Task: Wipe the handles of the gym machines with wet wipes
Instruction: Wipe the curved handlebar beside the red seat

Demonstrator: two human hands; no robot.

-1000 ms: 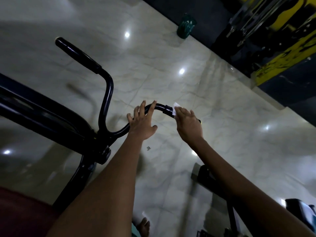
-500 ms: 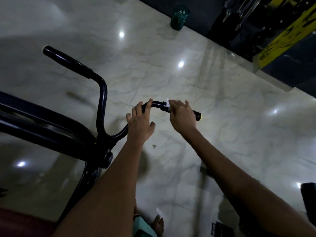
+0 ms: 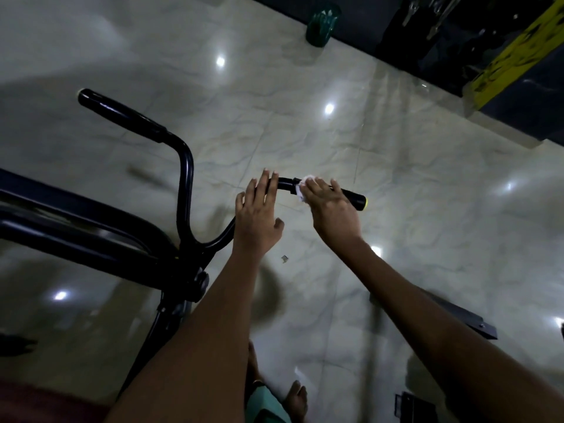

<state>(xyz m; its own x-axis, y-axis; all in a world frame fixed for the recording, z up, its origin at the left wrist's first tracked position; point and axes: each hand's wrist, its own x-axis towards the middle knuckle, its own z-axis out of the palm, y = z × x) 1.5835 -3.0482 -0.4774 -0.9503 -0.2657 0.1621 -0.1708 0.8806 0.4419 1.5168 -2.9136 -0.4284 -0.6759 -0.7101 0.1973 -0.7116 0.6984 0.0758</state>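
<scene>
- Black foam covers the near handle of the gym machine, and that grip, with a yellow end cap, is where my right hand sits.
- White wet wipe shows bunched at the inner end of that grip, peeking out from under my right fingers, which curl over the handle and hold the wipe against it.
- My left hand rests on the bare black tube just left of the grip, fingers fairly straight and laid over the bend, thumb out to the side; it is relaxed rather than clenched, and I cannot tell whether the palm actually clasps the tube.
- Both hands are near each other on the same bar, with a short stretch of black tube visible between them.
- Further left, the second handle rises on its own curved tube, with nothing touching it; both tubes meet at a joint on the dark machine frame.
- Underneath everything is a pale marbled floor, glossy, with several bright light reflections.
- At the top of the view a green container stands on the floor close to a dark wall, and a yellow and black piece of equipment fills the upper right corner.
- Low in the view I see a bare foot on the floor, and a small pale scrap lies on the tiles below my left hand.
</scene>
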